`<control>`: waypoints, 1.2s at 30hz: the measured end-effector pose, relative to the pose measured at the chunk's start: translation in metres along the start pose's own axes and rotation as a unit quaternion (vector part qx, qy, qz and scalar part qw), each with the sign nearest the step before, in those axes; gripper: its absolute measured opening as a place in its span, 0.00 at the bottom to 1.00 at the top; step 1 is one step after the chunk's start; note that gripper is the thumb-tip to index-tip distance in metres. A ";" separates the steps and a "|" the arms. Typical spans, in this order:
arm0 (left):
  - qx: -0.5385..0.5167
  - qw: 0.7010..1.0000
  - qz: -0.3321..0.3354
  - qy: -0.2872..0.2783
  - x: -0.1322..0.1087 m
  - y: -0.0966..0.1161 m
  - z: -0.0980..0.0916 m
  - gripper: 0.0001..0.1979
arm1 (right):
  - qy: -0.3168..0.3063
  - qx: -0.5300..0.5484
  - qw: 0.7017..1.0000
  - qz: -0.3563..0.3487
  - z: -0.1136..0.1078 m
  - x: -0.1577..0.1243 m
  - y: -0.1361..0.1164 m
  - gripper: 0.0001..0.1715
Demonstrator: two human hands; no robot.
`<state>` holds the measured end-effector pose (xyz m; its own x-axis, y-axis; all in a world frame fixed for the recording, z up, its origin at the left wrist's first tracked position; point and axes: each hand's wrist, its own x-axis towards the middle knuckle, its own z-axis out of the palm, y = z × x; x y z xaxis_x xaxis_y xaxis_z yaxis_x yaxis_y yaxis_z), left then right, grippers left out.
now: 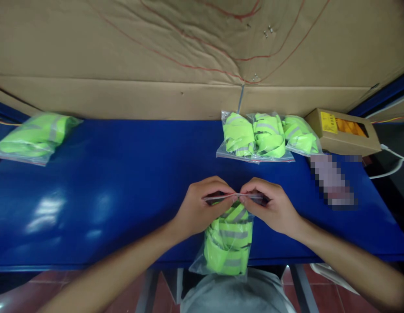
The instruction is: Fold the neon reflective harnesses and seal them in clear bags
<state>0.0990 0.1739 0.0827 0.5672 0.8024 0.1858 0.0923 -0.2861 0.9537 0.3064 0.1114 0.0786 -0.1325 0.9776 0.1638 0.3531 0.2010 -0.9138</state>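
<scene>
A clear zip bag [228,243] hangs at the table's front edge, filled with folded neon-yellow straps that carry grey reflective stripes. My left hand [205,201] pinches the bag's top seal from the left, thumb against fingers. From the other side my right hand [270,202] pinches the same seal, so the thumbs of both hands nearly meet at its middle. The seal strip runs level between them, with a thin red line along it. Whether the seal is fully closed I cannot tell.
Similar filled bags lie at the back: one on the left [34,134] and three in a row [269,135] on the right. A cardboard box [348,132] with orange contents stands behind a blurred-out object [334,180]. Cardboard [124,98] lines the back of the blue table [130,174].
</scene>
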 end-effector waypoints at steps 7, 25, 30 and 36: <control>-0.049 0.998 -0.027 0.012 -0.001 -0.001 0.000 0.03 | -0.018 0.019 1.000 0.009 -0.002 -0.002 -0.001 0.03; 0.167 0.963 0.012 -0.213 0.021 -0.013 -0.065 0.16 | -0.018 -0.076 0.994 0.079 -0.028 0.003 0.011 0.12; 0.182 0.960 0.012 -0.212 0.020 -0.019 -0.064 0.16 | -0.015 -0.117 0.990 0.083 -0.029 0.005 0.015 0.13; 0.174 0.966 -0.030 -0.190 0.024 -0.014 -0.072 0.16 | -0.005 -0.133 0.991 0.033 -0.030 0.002 0.005 0.11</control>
<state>0.0519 0.2349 0.0910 0.8049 0.5926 -0.0305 0.3671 -0.4569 0.8102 0.3356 0.1166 0.0859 -0.1096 0.9886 0.1030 0.5928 0.1482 -0.7916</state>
